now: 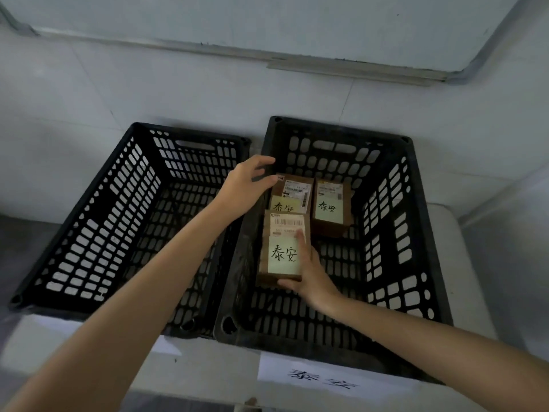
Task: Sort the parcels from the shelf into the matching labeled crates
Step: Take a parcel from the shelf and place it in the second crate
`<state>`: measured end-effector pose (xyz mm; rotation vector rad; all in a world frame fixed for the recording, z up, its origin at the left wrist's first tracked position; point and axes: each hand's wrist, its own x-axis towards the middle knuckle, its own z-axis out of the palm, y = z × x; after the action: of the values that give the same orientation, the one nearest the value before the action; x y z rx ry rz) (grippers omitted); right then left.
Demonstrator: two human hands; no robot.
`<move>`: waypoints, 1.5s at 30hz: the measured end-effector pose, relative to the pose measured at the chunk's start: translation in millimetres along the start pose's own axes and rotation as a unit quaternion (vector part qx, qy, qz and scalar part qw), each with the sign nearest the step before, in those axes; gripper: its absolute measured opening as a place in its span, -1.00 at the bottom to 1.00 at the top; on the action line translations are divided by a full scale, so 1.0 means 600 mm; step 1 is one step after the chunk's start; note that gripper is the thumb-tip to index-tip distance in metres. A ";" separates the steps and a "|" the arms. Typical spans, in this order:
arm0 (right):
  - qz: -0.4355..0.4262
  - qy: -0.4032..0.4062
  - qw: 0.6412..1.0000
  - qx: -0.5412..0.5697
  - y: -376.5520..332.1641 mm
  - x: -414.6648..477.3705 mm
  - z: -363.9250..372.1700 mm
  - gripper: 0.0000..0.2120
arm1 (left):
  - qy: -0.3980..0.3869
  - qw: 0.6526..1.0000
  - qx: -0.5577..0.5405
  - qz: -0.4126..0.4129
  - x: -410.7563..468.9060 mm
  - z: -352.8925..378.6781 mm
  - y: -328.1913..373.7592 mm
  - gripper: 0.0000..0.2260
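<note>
The parcel being sorted (pixel 282 251) is inside the right crate (pixel 335 129), toward its left wall, with its long axis running straight away from the person. The right hand (pixel 312 278) grips it at the near right corner, thumb under the near edge and a finger lying along the right side of its yellow note. That hand is plainly the nearer one and carries it alone. The left hand (pixel 245 185) reaches over the wall between the crates with fingers loosely spread, fingertips at the left edge of the parcel beyond (pixel 294 190) and closing on nothing. A third parcel (pixel 329 206) sits just right of that one, past the right hand's fingertips. The held parcel overlaps the lower part of the far one's note, so I cannot tell whether it rests on the crate floor or hangs just above. All three notes look to match the paper label (pixel 323 379) on the bench (pixel 463 263) front, so setting it down here seems right. The left crate (pixel 190 132) shows no parcels. Its own label is mostly behind the left forearm and unreadable, and the shelf is out of view.
</note>
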<state>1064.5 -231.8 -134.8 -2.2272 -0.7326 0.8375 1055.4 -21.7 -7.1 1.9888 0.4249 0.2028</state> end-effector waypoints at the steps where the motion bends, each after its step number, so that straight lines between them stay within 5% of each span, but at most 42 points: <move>1: 0.001 -0.003 1.000 0.009 0.003 -0.004 0.007 0.11 | 0.000 1.000 0.001 -0.002 0.002 0.000 -0.002 -0.63; 24: 0.016 0.007 0.999 -0.034 0.066 0.072 0.103 0.20 | 0.007 1.000 0.006 -0.009 0.015 -0.011 -0.034 -0.69; 34: 0.094 -0.133 0.986 -0.046 0.067 0.079 0.054 0.20 | 0.008 1.000 -0.008 -0.004 0.000 -0.018 -0.030 -0.72; 39: 0.149 -0.165 0.973 -0.064 0.042 0.083 -0.005 -0.05 | 0.009 1.000 -0.004 0.011 -0.018 -0.018 -0.010 -0.73; 45: 0.113 -0.040 0.990 -0.068 -0.031 0.051 -0.112 -0.30 | 0.009 0.999 0.019 0.050 -0.047 -0.029 0.025 -0.71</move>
<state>1127.8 -223.8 -92.8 -2.4433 -0.5965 1.0174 1026.5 -23.7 15.1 2.0482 0.3429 0.2787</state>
